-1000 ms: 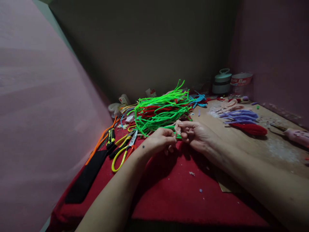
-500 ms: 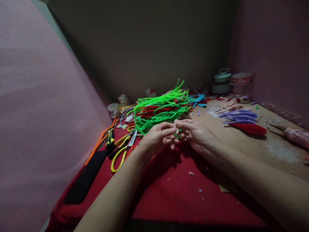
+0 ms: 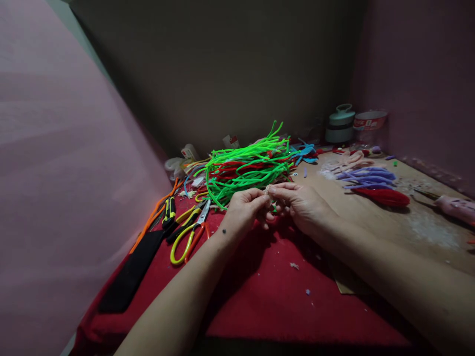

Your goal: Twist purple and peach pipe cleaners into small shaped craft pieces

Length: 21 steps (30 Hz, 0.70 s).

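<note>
My left hand [image 3: 249, 205] and my right hand [image 3: 299, 200] meet over the front of the table, fingertips touching. Both are pinched closed on a small pale pink fuzzy piece [image 3: 267, 190], perhaps pipe cleaner, with bits of green showing beneath it. Most of the piece is hidden by my fingers. Just behind them lies a big heap of green pipe cleaners [image 3: 252, 173] with red ones [image 3: 237, 171] among it. To the left of my left hand rest scissors [image 3: 183, 244] with yellow and orange handles, beside yellow-and-black pliers [image 3: 187, 220].
A red cloth [image 3: 267, 301] covers the table's front. At left lie a black strap-like piece [image 3: 131, 277] and orange pipe cleaners [image 3: 158, 212]. On the board at right are purple pipe cleaners [image 3: 371, 178], a red bundle [image 3: 386, 197] and a pink glue gun [image 3: 454, 207]. A lidded container [image 3: 340, 126] stands behind.
My fingers have drawn closer around the small piece, hiding more of it and the green bits. My left wrist has turned slightly and shifted right. The table things stay put.
</note>
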Tool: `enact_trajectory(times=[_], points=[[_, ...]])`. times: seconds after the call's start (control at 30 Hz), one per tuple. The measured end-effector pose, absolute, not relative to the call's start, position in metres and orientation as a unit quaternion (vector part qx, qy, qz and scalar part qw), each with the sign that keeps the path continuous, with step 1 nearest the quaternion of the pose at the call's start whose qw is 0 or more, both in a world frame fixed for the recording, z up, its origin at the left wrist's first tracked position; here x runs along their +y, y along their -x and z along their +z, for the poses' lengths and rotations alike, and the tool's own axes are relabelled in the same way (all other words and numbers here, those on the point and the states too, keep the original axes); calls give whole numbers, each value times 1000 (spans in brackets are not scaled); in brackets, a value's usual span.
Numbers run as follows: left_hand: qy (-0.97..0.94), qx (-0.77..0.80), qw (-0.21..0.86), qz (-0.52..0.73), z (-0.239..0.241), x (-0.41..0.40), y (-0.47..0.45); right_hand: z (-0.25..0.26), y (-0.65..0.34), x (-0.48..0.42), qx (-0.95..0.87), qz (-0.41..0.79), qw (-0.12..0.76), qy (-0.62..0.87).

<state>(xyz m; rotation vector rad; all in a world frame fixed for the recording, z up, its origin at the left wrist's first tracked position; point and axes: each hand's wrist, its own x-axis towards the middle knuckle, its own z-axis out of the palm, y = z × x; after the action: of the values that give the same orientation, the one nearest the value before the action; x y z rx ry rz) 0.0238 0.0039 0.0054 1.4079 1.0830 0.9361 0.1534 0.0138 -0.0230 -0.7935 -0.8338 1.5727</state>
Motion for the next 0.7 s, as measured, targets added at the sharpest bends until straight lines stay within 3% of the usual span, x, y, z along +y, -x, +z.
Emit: enact_trajectory(times=[0.23,0.7], points=[[-576,426,588,376,6,8,-16,-20,-153,10,-346,677,563,325],[-619,508,511,314,20,10,-13,-16,-157,11,-456,602,520,399]])
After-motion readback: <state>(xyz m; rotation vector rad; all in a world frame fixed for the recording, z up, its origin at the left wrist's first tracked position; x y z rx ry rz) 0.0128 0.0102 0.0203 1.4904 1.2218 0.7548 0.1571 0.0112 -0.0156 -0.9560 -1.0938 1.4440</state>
